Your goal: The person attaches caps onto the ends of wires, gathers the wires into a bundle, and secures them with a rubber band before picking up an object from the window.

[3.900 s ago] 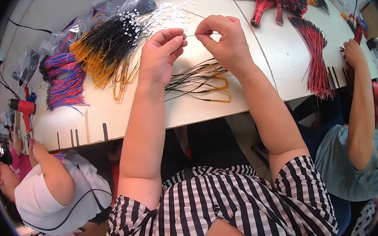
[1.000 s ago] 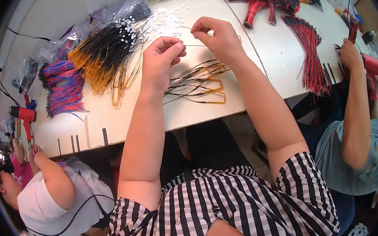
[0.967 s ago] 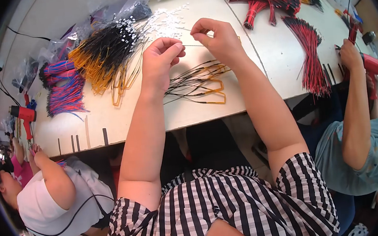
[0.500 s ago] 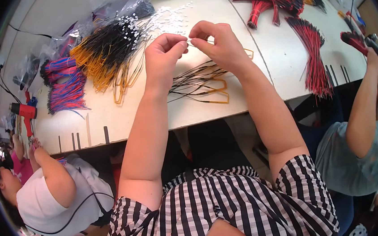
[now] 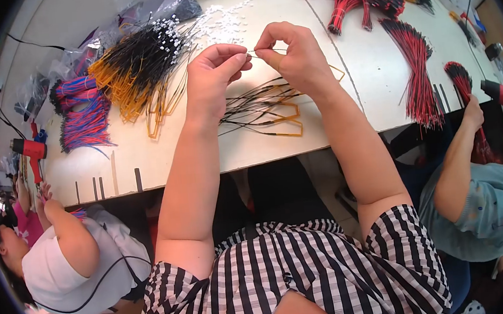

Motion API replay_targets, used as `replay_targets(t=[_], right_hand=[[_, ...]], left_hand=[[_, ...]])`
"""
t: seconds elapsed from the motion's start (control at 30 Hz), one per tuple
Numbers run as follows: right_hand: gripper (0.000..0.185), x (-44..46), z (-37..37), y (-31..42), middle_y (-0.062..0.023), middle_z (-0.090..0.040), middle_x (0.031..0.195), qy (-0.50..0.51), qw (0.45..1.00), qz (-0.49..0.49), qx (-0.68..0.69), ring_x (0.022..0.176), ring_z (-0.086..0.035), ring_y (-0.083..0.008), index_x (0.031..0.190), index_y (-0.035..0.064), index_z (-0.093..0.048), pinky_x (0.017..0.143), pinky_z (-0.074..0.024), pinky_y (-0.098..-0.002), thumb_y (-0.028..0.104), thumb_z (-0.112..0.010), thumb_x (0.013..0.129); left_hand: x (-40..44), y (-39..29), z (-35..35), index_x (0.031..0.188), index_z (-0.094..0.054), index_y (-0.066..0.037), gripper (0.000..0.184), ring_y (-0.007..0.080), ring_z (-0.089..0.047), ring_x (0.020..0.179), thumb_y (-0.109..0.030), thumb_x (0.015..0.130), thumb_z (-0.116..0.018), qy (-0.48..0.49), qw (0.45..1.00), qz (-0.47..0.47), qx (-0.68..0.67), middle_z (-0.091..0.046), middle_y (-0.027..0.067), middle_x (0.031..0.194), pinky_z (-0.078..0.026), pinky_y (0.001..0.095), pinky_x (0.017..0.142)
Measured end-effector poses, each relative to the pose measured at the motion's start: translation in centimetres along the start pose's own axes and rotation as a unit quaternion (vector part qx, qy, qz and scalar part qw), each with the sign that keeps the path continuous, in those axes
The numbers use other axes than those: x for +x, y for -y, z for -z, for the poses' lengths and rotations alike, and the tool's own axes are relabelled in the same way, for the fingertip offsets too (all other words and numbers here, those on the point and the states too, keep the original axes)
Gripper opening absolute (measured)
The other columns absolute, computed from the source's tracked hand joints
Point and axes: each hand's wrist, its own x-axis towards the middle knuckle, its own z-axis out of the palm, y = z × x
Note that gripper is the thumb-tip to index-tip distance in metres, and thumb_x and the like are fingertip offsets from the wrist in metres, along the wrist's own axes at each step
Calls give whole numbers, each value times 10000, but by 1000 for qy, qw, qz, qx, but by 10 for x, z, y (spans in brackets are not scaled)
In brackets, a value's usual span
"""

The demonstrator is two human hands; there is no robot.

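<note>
My left hand (image 5: 213, 75) is closed in a pinch, its fingertips hiding whatever small thing they hold. Close to it, my right hand (image 5: 293, 56) grips a thin dark wire (image 5: 280, 51) between thumb and forefinger. The two sets of fingertips nearly meet, and the wire's tip points toward my left hand. A yellow wire loop (image 5: 338, 73) sticks out past my right wrist. Below my hands, several black wires with yellow loops (image 5: 284, 118) lie on the table. Small white connectors (image 5: 222, 23) are scattered just beyond my left hand.
A large pile of black and yellow wires (image 5: 136, 71) lies left, beside blue-red wire bundles (image 5: 84, 121). Red-black wire bundles (image 5: 415, 77) lie right. Heat guns, one red (image 5: 32, 151), are at both sides. A person in white (image 5: 63, 263) and another in teal (image 5: 483, 208) sit alongside.
My hands keep their pinches and have shifted only slightly. On the right, the co-worker's hand has moved down and toward me with a red-black wire bundle, and a red heat gun shows there.
</note>
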Motion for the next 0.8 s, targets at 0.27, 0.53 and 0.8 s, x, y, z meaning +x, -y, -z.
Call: replay_targets(t=[0.27, 0.53, 0.8], right_hand=[[83, 1, -4, -5, -23, -622, 678, -42, 988, 108, -102, 703, -573, -197, 704, 36, -584, 723, -434, -324, -4, -657, 700], [97, -1, -5, -1, 5, -597, 668, -40, 986, 113, -117, 704, -559, -181, 708, 60, -572, 823, -387, -352, 14, -657, 702], [114, -3, -6, 1, 16, -571, 665, -48, 983, 111, -136, 716, -558, -164, 723, 83, -569, 899, -331, -362, 9, -654, 704]], left_hand=[[1, 1, 0, 940, -662, -19, 130, 119, -648, 788, -82, 827, -672, 25, 1000, -2, 9, -687, 64, 849, -465, 214, 675], [1, 0, 2, 947, -643, -8, 108, 145, -650, 787, -58, 853, -653, 6, 998, 32, -62, -675, 79, 866, -505, 226, 690], [1, -1, 1, 942, -640, -2, 96, 148, -650, 774, -38, 853, -641, 9, 996, 43, -83, -677, 88, 861, -512, 230, 681]])
